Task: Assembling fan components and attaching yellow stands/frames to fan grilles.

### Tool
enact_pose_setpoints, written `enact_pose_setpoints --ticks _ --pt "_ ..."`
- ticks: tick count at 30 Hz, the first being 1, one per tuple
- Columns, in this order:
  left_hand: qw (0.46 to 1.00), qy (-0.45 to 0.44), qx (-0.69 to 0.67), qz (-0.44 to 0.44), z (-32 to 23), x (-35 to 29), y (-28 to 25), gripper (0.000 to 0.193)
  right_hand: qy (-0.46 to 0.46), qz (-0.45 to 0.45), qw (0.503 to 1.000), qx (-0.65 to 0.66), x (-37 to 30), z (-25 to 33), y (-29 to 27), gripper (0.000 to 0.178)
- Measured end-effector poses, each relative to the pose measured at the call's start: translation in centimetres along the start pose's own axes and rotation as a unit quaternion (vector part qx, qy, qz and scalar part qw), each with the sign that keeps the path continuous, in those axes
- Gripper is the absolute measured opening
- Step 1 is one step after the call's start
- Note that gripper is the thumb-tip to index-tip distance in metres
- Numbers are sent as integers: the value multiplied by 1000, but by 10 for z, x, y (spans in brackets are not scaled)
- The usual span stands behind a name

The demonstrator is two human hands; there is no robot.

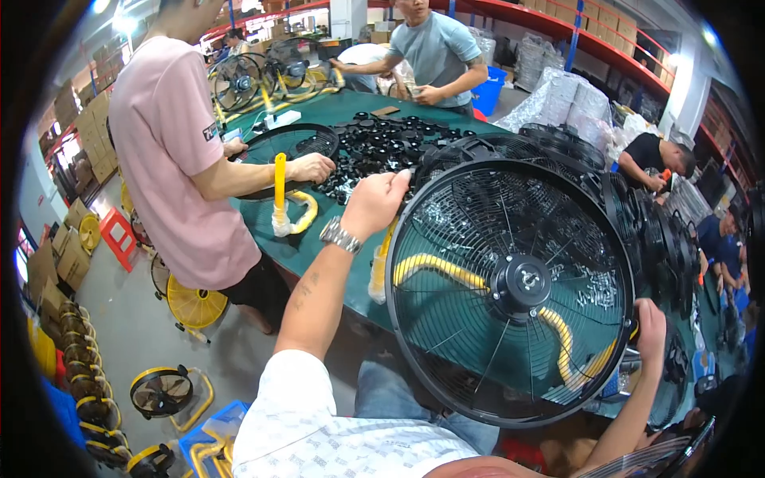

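Note:
A large round black fan (pixel 522 285) with a wire grille and dark hub stands tilted in front of me, over the table's near edge. My left hand (pixel 376 201), with a metal watch on its wrist, is closed at the fan's upper left rim. My right hand (pixel 650 328) is closed at the right rim, its fingertips partly hidden behind it. Yellow tubing (pixel 442 267), wrapped in clear plastic in places, shows through and beside the grille. I cannot tell whether it is joined to the fan.
Loose black discs and knobs (pixel 398 135) cover the green table (pixel 351 279). Beside me on the left, a person in pink (pixel 171 143) holds another grille (pixel 299 143). More black grilles (pixel 653 239) are stacked at right. Yellow fans (pixel 191 303) and a blue crate (pixel 211 430) occupy the floor.

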State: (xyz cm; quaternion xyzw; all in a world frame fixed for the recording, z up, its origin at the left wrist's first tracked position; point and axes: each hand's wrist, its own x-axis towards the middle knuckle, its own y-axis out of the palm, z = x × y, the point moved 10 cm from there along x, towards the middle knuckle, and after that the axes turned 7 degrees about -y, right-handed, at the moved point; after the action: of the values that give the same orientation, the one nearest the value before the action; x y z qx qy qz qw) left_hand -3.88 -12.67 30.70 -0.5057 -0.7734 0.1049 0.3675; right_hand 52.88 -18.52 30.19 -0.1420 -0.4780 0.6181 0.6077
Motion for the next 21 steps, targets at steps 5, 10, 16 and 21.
enact_pose_setpoints --ticks 5,10,16,21 --pt "957 122 -214 -154 0 -37 -6 29 44 186 975 111 26 -4 21 33" --pt "961 64 -261 -58 10 -10 -8 24 -197 -195 944 -177 -41 59 -33 31" --pt "989 -46 -113 83 25 10 19 36 -61 -74 994 -48 -5 21 -13 25" --pt "955 93 -245 -136 14 -28 0 24 -104 309 929 -177 27 12 34 36"
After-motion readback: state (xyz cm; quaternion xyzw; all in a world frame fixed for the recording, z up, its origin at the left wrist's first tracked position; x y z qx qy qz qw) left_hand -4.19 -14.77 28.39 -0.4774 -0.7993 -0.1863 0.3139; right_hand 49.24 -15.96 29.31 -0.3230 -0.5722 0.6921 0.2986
